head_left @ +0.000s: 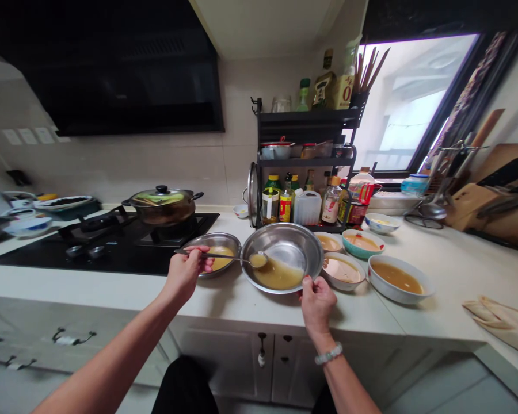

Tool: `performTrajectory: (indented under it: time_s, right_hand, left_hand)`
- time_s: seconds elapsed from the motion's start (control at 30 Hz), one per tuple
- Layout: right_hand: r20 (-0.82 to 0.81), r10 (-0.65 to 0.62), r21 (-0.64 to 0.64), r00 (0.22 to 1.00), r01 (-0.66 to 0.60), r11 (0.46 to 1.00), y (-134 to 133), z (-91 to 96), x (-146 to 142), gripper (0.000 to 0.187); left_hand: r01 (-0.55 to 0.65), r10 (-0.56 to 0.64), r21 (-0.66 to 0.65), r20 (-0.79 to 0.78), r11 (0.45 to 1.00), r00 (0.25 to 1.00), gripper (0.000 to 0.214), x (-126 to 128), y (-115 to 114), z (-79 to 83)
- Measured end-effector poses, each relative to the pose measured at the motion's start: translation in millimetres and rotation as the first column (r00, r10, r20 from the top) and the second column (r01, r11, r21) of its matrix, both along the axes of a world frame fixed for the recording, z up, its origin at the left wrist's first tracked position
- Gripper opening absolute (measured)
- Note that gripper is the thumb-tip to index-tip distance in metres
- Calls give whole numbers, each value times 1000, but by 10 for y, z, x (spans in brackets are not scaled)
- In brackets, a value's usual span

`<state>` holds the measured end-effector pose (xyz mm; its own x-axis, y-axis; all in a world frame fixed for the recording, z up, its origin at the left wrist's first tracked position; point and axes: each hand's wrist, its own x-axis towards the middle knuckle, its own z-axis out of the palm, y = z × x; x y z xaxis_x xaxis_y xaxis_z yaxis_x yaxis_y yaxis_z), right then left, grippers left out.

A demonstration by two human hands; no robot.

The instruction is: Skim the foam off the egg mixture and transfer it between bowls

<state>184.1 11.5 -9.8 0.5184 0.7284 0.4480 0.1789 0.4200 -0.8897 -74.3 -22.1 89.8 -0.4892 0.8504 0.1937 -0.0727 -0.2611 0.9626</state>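
Observation:
My left hand (190, 265) is closed round the dark handle of a ladle (259, 260), whose small bowl holds yellowish liquid. That ladle's bowl is inside a large metal basin (300, 241), over the liquid there. My right hand (316, 296) grips the near right rim of the basin, which is tilted so the liquid gathers at its near left side. Partly under my left hand's side stands a smaller metal bowl (231, 237) with similar yellowish liquid. Close to the right of the basin are a white bowl (354, 283) and a green bowl (362, 251) of pale brownish liquid.
A lidded pot (164, 213) sits on the black stove (125, 261) at left. Behind the basin stands a black rack (306, 162) with bottles and jars. A larger white bowl (380, 287) of brown liquid and a knife block (468, 204) are to the right.

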Motion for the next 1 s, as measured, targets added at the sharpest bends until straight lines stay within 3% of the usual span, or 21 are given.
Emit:
performTrajectory:
  time_s: [0.33, 0.43, 0.5, 0.6, 0.67, 0.73, 0.8, 0.9, 1.0]
  right_hand:
    - [-11, 3, 0, 1000, -3, 1000, 15, -20, -2, 36]
    - [-19, 10, 10, 1000, -10, 1000, 7, -9, -5, 36]
    - [-22, 14, 14, 1000, -14, 1000, -1, 4, -8, 36]
    - [-27, 16, 8, 1000, -15, 1000, -11, 18, -14, 35]
    - [-28, 20, 2, 999, -20, 1000, -13, 18, -15, 35]
    - [-19, 19, 4, 1000, -19, 1000, -10, 10, -13, 36]
    - [-10, 10, 10, 1000, -10, 1000, -3, -4, -8, 36]
    - [3, -7, 14, 1000, 7, 1000, 11, -31, -1, 37]
    - [19, -20, 15, 1000, 20, 1000, 25, -52, 1, 37]
  left_hand:
    - [-208, 212, 52, -72, 977, 975, 15, -449, -72, 236]
    - [-255, 269, 95, -202, 962, 942, 14, -589, -147, 212]
    - [-252, 282, 126, -398, 959, 873, 17, -644, -217, 150]
    - [-189, 270, 192, -704, 963, 657, 19, -667, -315, 28]
    - [-96, 265, 252, -814, 963, 518, 17, -642, -356, -32]
    - [-39, 284, 300, -842, 953, 459, 15, -577, -378, -49]
    - [-57, 321, 338, -810, 939, 491, 15, -473, -388, -28]
    - [-95, 336, 352, -728, 931, 597, 18, -270, -386, 22]
    - [14, 248, 330, -738, 944, 628, 17, -66, -346, -1]
